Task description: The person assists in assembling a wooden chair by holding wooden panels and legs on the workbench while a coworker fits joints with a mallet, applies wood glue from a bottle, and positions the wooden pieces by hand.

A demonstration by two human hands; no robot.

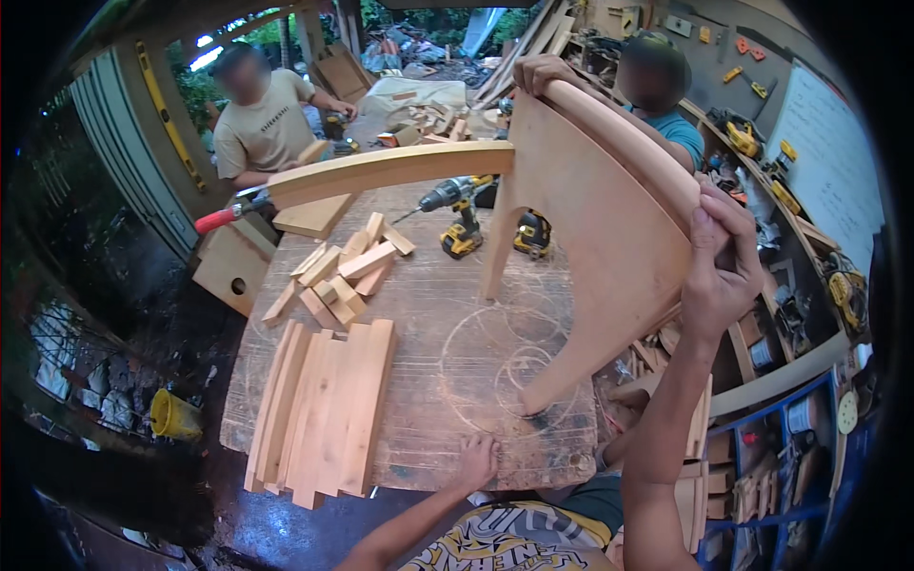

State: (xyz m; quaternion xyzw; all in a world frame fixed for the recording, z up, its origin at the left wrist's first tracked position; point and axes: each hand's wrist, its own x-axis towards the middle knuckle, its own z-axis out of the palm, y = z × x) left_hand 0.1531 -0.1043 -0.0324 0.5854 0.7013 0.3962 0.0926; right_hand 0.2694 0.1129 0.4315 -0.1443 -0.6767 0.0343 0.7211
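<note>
A curved wooden panel with two legs (609, 205) stands on the worktable (428, 381). Along its upper edge runs a rounded wooden rail (619, 128). My right hand (728, 252) grips the near end of this rail, thumb on the near side and fingers behind. A co-worker's hand (541, 72) is on the rail's far end. My left hand (478, 463) lies at the table's near edge, fingers on the wood and holding nothing. From the panel's left side extends a long curved wooden bar (400, 164), with a red-handled clamp (224, 217) at its outer end.
A yellow-black drill (457, 214) stands behind small wood blocks (347, 266). Long wooden strips (328, 409) lie side by side at the table's left. One co-worker (267, 119) is at the far left, another (655, 81) behind the panel. Tool shelves (809, 238) line the right.
</note>
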